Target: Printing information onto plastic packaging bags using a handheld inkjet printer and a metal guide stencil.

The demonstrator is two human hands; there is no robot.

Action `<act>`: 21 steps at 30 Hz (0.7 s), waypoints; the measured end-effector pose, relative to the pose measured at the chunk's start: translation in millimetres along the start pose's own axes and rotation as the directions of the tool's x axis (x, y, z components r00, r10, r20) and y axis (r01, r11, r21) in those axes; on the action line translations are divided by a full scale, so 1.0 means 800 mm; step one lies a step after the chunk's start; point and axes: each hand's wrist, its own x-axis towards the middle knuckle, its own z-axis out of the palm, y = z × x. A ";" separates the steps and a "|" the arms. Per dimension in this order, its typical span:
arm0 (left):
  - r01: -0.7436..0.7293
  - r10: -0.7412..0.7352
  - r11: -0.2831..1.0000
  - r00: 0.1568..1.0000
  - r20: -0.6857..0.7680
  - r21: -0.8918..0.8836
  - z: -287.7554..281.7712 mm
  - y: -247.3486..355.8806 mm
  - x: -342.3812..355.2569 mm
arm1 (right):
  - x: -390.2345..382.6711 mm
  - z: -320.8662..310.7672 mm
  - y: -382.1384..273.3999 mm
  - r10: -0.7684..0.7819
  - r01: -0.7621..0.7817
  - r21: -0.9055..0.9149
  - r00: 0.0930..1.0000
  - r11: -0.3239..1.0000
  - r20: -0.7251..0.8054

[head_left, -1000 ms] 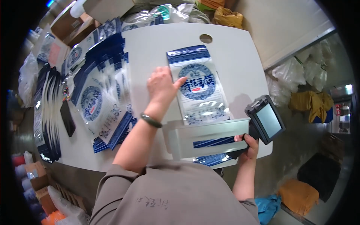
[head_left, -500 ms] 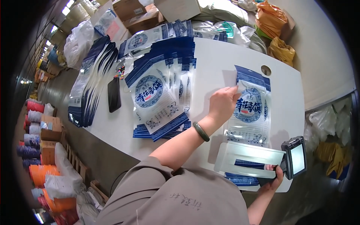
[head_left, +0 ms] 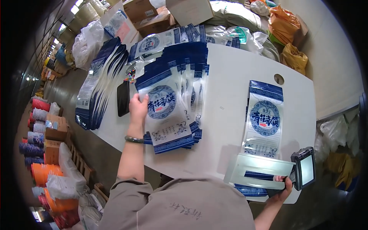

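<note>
My left hand (head_left: 138, 108) pinches the left edge of the top printed plastic bag (head_left: 168, 124), white with blue bands and a round blue emblem. Beneath it, more such bags lie fanned in an uneven pile. At the table's right, my right hand (head_left: 284, 188) is wrapped round the grip of a handheld printer with a small screen (head_left: 306, 168). Its flat metal guide plate (head_left: 264, 164) with a long slot covers the lower end of another stack of bags (head_left: 265, 119). Through the slot, blue bag print shows.
A black phone (head_left: 123, 99) lies left of the pile, near another fanned stack of bags (head_left: 96, 84). More bags (head_left: 153, 44) and cardboard boxes (head_left: 140, 9) stand along the back. The white table (head_left: 226, 88) has a round hole at its right.
My left hand has left the right-hand stack and moved left to the pile, taking the top bag's edge. The right hand still holds the printer over the stack, where the bag lies straighter.
</note>
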 end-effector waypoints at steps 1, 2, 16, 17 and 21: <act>-0.023 0.024 1.000 1.000 -0.015 0.015 0.018 0.005 0.001 | 0.000 0.000 0.000 -0.003 0.003 -0.008 1.000 1.000 0.000; -0.038 0.038 0.999 0.999 -0.023 -0.004 0.026 0.020 0.003 | 0.000 -0.002 0.000 0.001 -0.001 -0.001 1.000 1.000 -0.019; -0.329 0.341 0.925 0.939 -0.038 0.188 0.099 0.088 0.085 | -0.004 0.002 0.002 -0.021 0.020 -0.011 0.995 1.000 -0.101; -0.348 0.358 0.919 0.934 -0.018 0.183 0.097 0.080 0.089 | -0.006 0.020 0.002 -0.037 0.033 -0.026 0.984 0.999 -0.174; -0.342 0.324 0.928 0.937 0.134 0.146 0.087 0.055 0.108 | -0.001 0.018 0.003 -0.021 0.022 0.008 0.993 1.000 -0.118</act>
